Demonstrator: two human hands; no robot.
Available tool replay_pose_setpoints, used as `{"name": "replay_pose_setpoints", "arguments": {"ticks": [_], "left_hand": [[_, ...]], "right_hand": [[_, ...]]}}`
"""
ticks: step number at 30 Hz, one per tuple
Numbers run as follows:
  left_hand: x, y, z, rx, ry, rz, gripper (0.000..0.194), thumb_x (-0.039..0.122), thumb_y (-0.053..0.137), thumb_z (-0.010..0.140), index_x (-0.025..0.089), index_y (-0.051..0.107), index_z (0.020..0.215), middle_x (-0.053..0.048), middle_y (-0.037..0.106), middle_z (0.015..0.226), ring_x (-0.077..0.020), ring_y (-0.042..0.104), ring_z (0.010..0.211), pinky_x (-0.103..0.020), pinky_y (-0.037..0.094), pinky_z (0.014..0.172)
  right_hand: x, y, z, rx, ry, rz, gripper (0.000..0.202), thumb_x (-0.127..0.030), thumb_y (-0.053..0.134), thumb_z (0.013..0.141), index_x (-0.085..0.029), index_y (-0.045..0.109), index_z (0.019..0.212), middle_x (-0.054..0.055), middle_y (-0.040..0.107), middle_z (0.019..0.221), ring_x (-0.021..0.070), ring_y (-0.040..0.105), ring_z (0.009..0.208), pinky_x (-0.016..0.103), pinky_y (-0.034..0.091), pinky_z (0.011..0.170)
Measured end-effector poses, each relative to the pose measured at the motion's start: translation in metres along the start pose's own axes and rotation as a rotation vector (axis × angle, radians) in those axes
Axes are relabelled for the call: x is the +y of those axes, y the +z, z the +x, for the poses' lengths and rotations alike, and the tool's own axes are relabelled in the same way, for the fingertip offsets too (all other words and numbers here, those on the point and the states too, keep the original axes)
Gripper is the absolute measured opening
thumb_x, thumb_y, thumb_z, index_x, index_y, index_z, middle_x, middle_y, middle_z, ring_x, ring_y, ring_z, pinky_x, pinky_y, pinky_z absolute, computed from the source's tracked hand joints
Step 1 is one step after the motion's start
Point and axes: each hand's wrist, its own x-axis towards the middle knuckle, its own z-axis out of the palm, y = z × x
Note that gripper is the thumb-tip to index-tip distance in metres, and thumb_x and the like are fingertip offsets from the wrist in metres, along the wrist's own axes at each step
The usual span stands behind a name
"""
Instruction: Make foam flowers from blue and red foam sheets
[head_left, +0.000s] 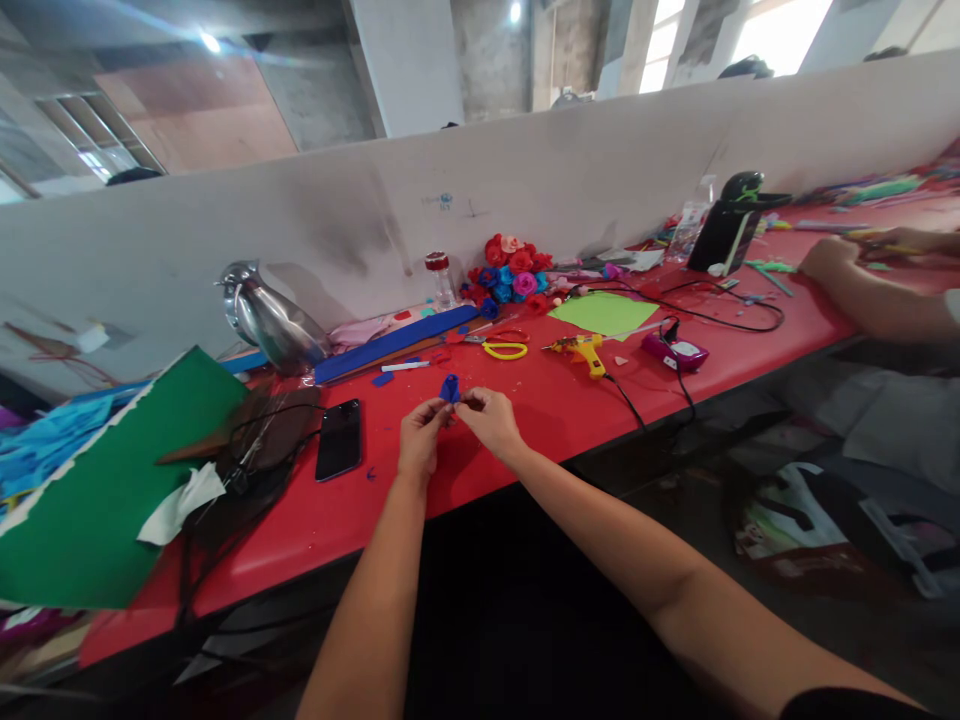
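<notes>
A small, rolled blue flower bud [450,387], of paper or thin foam, stands up between my two hands above the red table. My left hand [420,437] pinches its lower end from the left. From the right, the fingertips of my right hand [489,420] close on the same lower part, so the base is hidden. Just beyond lie scissors with yellow handles [505,350], a white pen [405,366] and a blue scrap [382,379]. A long blue strip [397,345] lies farther back.
A phone [339,440] lies left of my hands, near a green board [112,500] and a metal jug [274,315]. Rightward are a yellow glue gun [583,352] with a cord, a light green sheet [606,314] and a flower bunch [514,275]. Another person's arm [877,285] rests far right.
</notes>
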Motion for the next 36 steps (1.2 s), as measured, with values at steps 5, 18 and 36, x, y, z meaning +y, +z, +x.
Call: {"name": "replay_pose_setpoints", "arguments": {"ticks": [5, 18, 36], "left_hand": [[0.0, 0.0, 0.0, 0.005, 0.0, -0.012, 0.021, 0.027, 0.081, 0.053, 0.016, 0.071, 0.068, 0.002, 0.064, 0.061, -0.0079, 0.051, 0.054, -0.022, 0.04, 0.057], [-0.001, -0.001, 0.0, 0.012, -0.019, 0.003, 0.023, 0.028, 0.081, 0.052, 0.017, 0.067, 0.066, 0.004, 0.06, 0.058, -0.0067, 0.049, 0.051, -0.022, 0.04, 0.056], [0.001, 0.0, -0.001, 0.025, -0.018, 0.04, 0.025, 0.031, 0.082, 0.051, 0.016, 0.067, 0.065, 0.002, 0.062, 0.056, -0.0096, 0.054, 0.05, -0.024, 0.042, 0.056]], "right_hand": [[-0.001, 0.0, 0.0, -0.014, 0.009, 0.001, 0.009, -0.026, 0.056, 0.066, -0.02, 0.063, 0.066, 0.0, 0.064, 0.063, 0.0156, 0.059, 0.064, 0.026, 0.043, 0.064], [0.006, -0.005, 0.009, -0.037, 0.169, 0.367, 0.014, -0.025, 0.057, 0.06, -0.019, 0.065, 0.07, -0.002, 0.063, 0.067, 0.0117, 0.055, 0.064, 0.024, 0.043, 0.064], [0.012, -0.008, 0.011, -0.156, 0.077, 0.388, 0.019, -0.032, 0.073, 0.058, -0.018, 0.074, 0.072, 0.003, 0.073, 0.076, 0.0175, 0.065, 0.077, 0.033, 0.049, 0.081]]}}
